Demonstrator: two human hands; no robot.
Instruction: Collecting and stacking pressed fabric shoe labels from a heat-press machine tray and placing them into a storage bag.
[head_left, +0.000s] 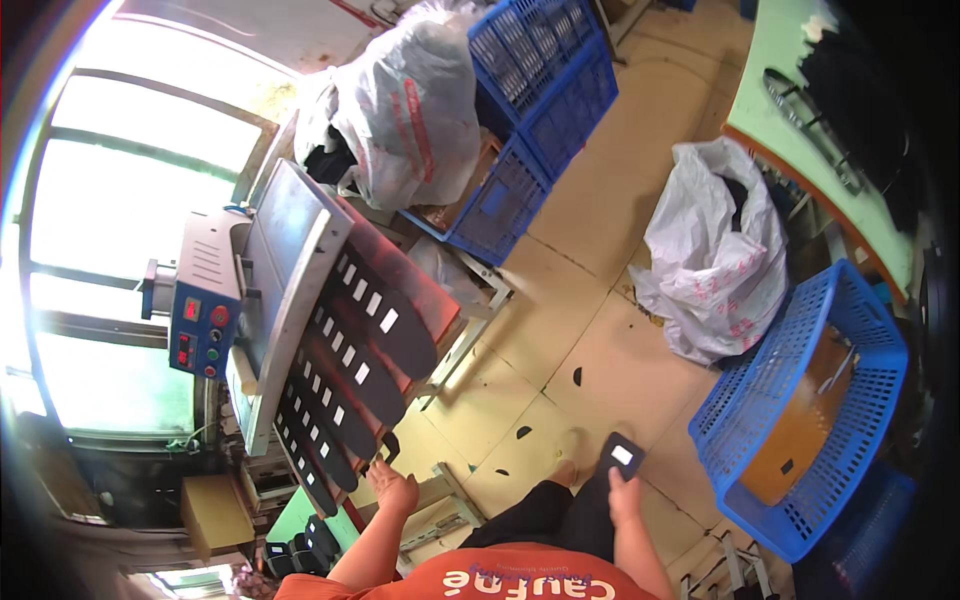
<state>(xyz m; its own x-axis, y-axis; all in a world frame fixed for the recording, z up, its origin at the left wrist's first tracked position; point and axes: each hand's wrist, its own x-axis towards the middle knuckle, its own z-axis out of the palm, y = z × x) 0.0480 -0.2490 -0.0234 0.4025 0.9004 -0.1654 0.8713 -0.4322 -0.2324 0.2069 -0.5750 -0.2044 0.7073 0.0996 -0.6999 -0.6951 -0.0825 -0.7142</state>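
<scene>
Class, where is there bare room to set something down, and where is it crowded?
Bare floor shows between the blue crates and the right-hand plastic bag; black scraps dot its nearer part. The green table has a bare strip along its left edge, beside dark items. Crowded: the orange-red bed, largely covered by dark strips, the left hand beside it.
</scene>
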